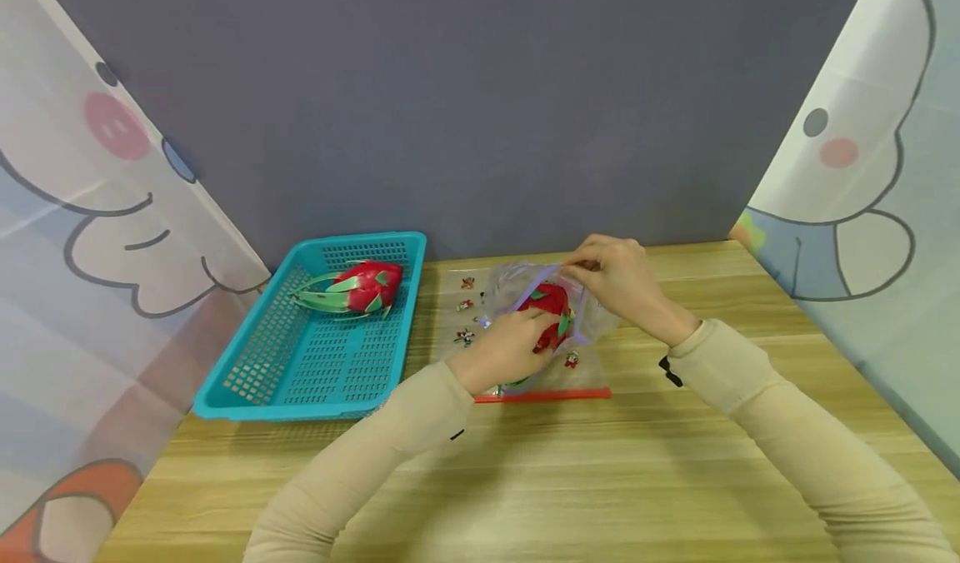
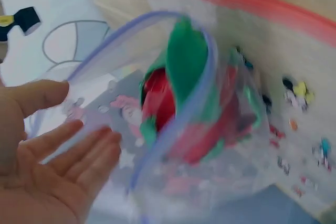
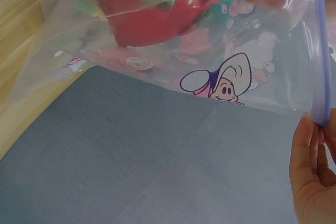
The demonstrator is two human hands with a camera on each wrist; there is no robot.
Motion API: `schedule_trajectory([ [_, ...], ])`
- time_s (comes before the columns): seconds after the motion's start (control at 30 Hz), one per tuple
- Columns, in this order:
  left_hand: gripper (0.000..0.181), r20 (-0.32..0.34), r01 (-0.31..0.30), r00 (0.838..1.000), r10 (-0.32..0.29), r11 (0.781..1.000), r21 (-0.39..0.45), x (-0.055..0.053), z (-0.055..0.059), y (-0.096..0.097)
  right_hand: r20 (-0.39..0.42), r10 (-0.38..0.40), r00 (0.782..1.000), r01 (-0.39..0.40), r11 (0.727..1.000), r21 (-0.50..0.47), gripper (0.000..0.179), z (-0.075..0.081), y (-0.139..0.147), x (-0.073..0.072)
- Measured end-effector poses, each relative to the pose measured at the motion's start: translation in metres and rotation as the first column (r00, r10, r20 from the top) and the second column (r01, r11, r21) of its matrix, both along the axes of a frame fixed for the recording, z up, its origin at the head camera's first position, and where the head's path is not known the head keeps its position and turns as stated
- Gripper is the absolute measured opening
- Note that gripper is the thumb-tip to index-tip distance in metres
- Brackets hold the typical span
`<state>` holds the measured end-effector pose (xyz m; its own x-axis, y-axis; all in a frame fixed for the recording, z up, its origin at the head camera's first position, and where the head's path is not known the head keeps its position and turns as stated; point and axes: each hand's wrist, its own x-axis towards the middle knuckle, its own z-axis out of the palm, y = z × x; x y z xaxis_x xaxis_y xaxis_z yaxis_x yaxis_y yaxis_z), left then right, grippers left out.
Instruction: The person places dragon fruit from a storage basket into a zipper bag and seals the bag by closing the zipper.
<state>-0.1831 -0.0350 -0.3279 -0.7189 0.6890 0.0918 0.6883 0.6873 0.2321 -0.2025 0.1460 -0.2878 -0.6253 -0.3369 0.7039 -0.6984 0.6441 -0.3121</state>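
A clear zip bag (image 1: 510, 281) with a purple zip edge and printed cartoon figures is spread at its mouth. Inside it lies a red toy dragon fruit (image 1: 550, 298), whose green leaves (image 2: 186, 56) point towards the opening in the left wrist view. My right hand (image 1: 621, 276) pinches the bag's purple zip edge (image 3: 321, 61) at its far corner. Just at the mouth is my left hand (image 2: 58, 171), fingers extended and thumb apart, with nothing held between them. In the head view that hand (image 1: 508, 348) overlaps the near side of the bag.
Under the purple-edged bag, another clear printed bag with a red zip (image 1: 555, 396) lies flat on the wooden table (image 1: 525, 480). To the left stands a turquoise basket (image 1: 330, 380) holding a second red dragon fruit (image 1: 371, 286). A grey panel (image 1: 480, 113) rises behind the table.
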Motion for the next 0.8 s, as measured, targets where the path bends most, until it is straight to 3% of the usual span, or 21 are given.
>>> schedule_trajectory([
  [0.13, 0.030, 0.010, 0.008, 1.000, -0.009, 0.992, 0.125, 0.008, 0.012, -0.019, 0.011, -0.015, 1.000, 0.015, 1.000, 0.000, 0.005, -0.001, 0.002, -0.001],
  [0.23, 0.027, -0.020, -0.019, 1.000, 0.022, 0.988, 0.152, 0.008, 0.017, -0.034, 0.028, -0.020, 0.999, 0.020, 1.000, 0.004, 0.005, -0.002, 0.002, -0.001],
  [0.43, 0.026, -0.064, -0.054, 0.996, 0.058, 0.996, 0.064, 0.003, 0.013, -0.049, 0.042, -0.025, 0.999, 0.025, 1.000, -0.001, 0.006, -0.004, 0.002, -0.002],
  [0.5, 0.024, -0.134, -0.029, 0.991, 0.030, 1.000, 0.010, 0.000, 0.009, -0.049, 0.044, -0.026, 0.999, 0.027, 1.000, -0.004, 0.006, -0.004, 0.002, -0.002],
  [0.6, 0.019, -0.256, 0.003, 0.966, -0.017, 0.998, -0.058, -0.003, 0.005, -0.047, 0.053, -0.028, 0.998, 0.028, 1.000, -0.010, 0.005, -0.005, 0.003, -0.002],
  [0.67, 0.014, -0.302, 0.011, 0.953, -0.033, 0.997, -0.072, -0.005, 0.005, -0.045, 0.063, -0.030, 0.998, 0.031, 0.999, -0.016, 0.005, -0.005, 0.004, -0.004],
  [0.8, 0.008, -0.294, 0.004, 0.956, -0.017, 0.999, -0.047, -0.008, 0.008, -0.045, 0.107, -0.039, 0.994, 0.044, 0.998, -0.045, 0.005, -0.007, 0.007, -0.004],
])
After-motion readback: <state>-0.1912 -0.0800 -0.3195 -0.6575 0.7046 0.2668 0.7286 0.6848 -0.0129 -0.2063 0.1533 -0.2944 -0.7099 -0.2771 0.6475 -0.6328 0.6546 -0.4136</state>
